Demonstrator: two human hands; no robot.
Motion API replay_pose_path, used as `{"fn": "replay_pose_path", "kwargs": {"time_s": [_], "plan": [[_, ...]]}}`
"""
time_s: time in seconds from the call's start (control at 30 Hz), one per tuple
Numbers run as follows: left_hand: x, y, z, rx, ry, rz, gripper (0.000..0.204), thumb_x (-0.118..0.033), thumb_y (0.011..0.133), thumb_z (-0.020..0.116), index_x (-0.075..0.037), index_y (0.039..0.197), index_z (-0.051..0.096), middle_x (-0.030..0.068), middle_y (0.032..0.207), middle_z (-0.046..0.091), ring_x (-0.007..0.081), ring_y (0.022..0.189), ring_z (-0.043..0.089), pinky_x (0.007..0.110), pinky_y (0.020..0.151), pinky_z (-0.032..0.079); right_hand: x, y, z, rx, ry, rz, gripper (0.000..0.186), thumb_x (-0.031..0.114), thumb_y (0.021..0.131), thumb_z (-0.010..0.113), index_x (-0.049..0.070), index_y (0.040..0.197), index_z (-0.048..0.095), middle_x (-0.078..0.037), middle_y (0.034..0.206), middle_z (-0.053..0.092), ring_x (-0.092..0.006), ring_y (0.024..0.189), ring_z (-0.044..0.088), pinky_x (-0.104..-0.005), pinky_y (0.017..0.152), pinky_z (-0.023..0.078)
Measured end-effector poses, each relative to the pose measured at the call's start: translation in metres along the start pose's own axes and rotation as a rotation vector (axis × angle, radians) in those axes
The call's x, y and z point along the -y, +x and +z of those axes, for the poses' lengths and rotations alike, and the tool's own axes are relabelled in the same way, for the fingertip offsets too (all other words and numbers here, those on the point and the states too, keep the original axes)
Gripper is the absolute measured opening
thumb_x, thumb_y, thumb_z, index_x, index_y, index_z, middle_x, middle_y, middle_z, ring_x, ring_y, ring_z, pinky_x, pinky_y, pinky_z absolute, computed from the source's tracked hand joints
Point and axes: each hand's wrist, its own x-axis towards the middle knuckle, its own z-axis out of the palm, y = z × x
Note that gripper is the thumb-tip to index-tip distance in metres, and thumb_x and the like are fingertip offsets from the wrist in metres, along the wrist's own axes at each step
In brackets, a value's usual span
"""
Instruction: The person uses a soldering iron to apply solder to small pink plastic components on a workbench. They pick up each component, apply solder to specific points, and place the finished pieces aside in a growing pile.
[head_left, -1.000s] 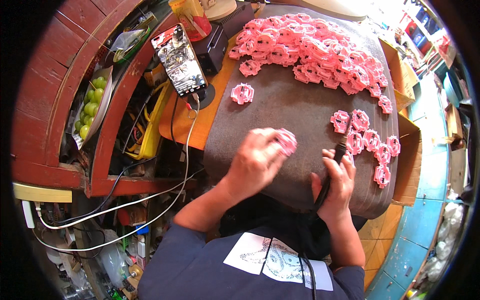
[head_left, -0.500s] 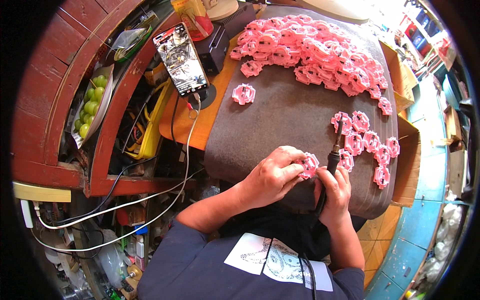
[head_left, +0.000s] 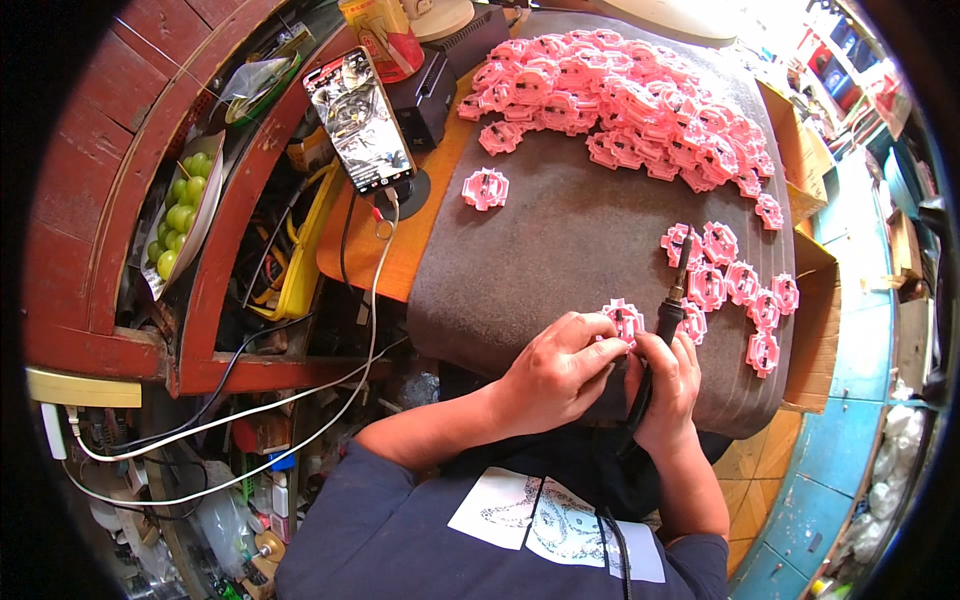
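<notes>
Closed at the fingertips, my left hand (head_left: pixel 558 368) pinches the lower edge of a pink plastic part (head_left: pixel 624 317) with a dark strip across its middle. My right hand (head_left: pixel 668 392) is wrapped round a black-handled soldering iron (head_left: pixel 667 322), its tip pointing away from me over other pink parts. The right thumb and fingertips also meet the lower right of the held part, so both hands are nearly touching. What the fingertips grip beneath the part is hidden. Right of the iron lie several similar pink parts (head_left: pixel 741 283).
A large heap of pink parts (head_left: pixel 610 95) covers the far side of the dark mat (head_left: pixel 540 230); one single part (head_left: pixel 485 189) lies at its left. A phone (head_left: pixel 360 120) with a white cable stands at the far left. Cardboard boxes (head_left: pixel 818 330) flank the right edge.
My left fingers have shifted slightly lower on the held pink part, which has turned and shows more fully above the fingertips. The soldering iron stays almost in place in my right hand.
</notes>
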Motion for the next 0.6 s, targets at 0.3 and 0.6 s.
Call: {"fn": "replay_pose_path", "kwargs": {"time_s": [0.3,0.6], "plan": [[0.004,0.005,0.008,0.006,-0.013,-0.077,0.029,0.0,0.083,0.078,-0.004,0.112,0.072,0.0156,0.114,0.066,0.0365,0.103,0.07,0.044,0.089,0.059,0.006,0.0,0.007,-0.057,0.078,0.097,0.039,-0.009,0.09,0.068,0.0,0.127,0.06,-0.014,0.099,0.067,-0.0269,0.081,0.066,-0.0374,0.076,0.055],[0.006,0.013,0.002,0.082,-0.041,-0.129,0.023,-0.002,0.085,0.077,-0.003,0.107,0.073,0.015,0.109,0.069,0.0357,0.103,0.071,0.043,0.088,0.059,0.005,0.003,0.008,-0.069,0.087,0.129,0.04,-0.009,0.09,0.068,0.0,0.128,0.059,-0.014,0.097,0.067,-0.0274,0.083,0.067,-0.0379,0.078,0.055]]}}
